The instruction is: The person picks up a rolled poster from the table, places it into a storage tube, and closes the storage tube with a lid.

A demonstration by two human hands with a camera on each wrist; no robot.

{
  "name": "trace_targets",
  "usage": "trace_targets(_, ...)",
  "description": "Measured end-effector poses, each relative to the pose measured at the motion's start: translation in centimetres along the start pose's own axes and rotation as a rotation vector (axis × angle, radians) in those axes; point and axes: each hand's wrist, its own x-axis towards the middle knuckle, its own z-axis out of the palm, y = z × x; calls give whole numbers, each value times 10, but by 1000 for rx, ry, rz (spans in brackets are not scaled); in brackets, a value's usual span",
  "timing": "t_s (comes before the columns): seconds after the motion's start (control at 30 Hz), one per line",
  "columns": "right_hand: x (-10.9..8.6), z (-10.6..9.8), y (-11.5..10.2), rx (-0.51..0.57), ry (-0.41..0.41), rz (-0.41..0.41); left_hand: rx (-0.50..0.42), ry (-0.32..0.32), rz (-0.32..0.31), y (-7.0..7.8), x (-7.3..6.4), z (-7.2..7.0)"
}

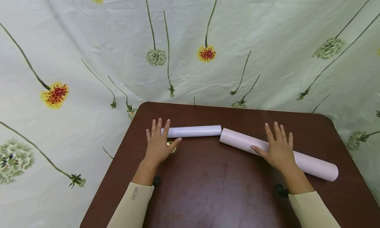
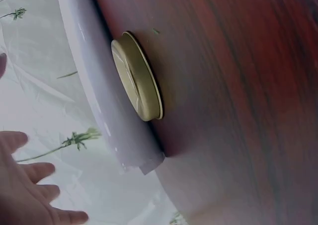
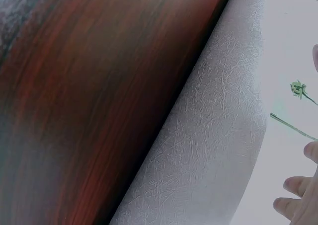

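My left hand (image 1: 157, 147) hovers with fingers spread over the left end of a glossy pale lilac roll (image 1: 196, 131). A small round gold piece with a flared rim (image 1: 173, 150), like a shallow tin or lid, is partly hidden by that hand; the left wrist view shows the gold piece (image 2: 136, 78) beside the roll (image 2: 99, 81). Above the middle of a longer, thicker pale pink roll (image 1: 314, 165) is my right hand (image 1: 280, 153), fingers spread. In the right wrist view, the pink roll's surface (image 3: 198, 135) looks finely creased. Neither hand holds anything.
Both rolls lie on a dark reddish-brown table (image 1: 213, 188) with rounded far corners, their inner ends nearly meeting. A pale flower-printed cloth (image 1: 184, 33) hangs behind the table and along its sides. Dark wrist straps (image 1: 281, 190) show beneath both forearms.
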Motion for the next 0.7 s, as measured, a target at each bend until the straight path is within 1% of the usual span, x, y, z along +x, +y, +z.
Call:
trace_targets(0.07,-1,0,1,7,3,-3,-18,15,6,0,0,-1)
trace_targets(0.17,-1,1,3,17,7,-11,-18,27,8,-2,2,-2)
trace_targets(0.43,-3,2,7,15,15,-21,-24,16,5,-5,10,-2)
trace_targets(0.5,-3,2,7,20,19,-26,-25,5,6,-5,12,-2)
trace_targets(0.7,-3,1,7,39,17,-39,-19,-59,-14,-8,19,-2)
